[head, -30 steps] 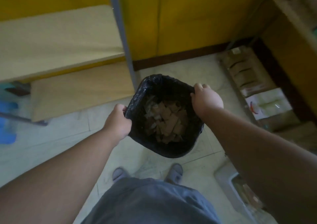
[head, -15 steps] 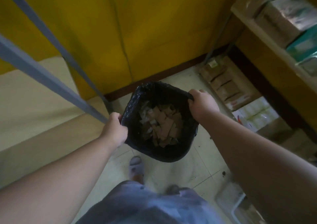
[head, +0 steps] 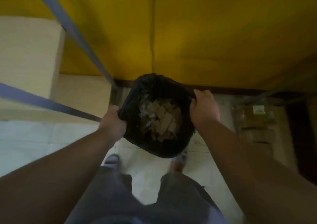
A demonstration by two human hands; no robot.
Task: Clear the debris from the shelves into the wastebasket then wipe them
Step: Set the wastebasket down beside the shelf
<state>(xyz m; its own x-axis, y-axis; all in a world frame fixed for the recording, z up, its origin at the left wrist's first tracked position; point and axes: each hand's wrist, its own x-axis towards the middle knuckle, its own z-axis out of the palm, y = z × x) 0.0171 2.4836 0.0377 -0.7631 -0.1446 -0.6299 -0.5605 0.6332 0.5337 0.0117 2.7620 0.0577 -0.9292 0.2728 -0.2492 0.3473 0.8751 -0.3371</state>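
Black plastic lines the round wastebasket (head: 159, 148) that I see held up between both hands, clear of the pale tiled floor (head: 147, 170). My left hand (head: 112, 122) has its fingers curled over the near-left rim, gripping the liner edge; my right hand (head: 204, 109) pinches the bunched liner at the far-right rim, knuckles up. Between the two hands, inside the basket, lies a heap of brown cardboard scraps (head: 165, 119), with a few paler crumpled bits (head: 145, 110) on the side nearer my left hand; the blur makes those pale bits hard to identify, perhaps paper. Just beyond my left hand, grey metal shelf rails (head: 72, 30) cross pale wooden shelf boards (head: 29, 55). Past the basket stands a yellow wall (head: 205, 35). Out beyond my right hand sit brown cardboard boxes (head: 255, 121) on the floor.
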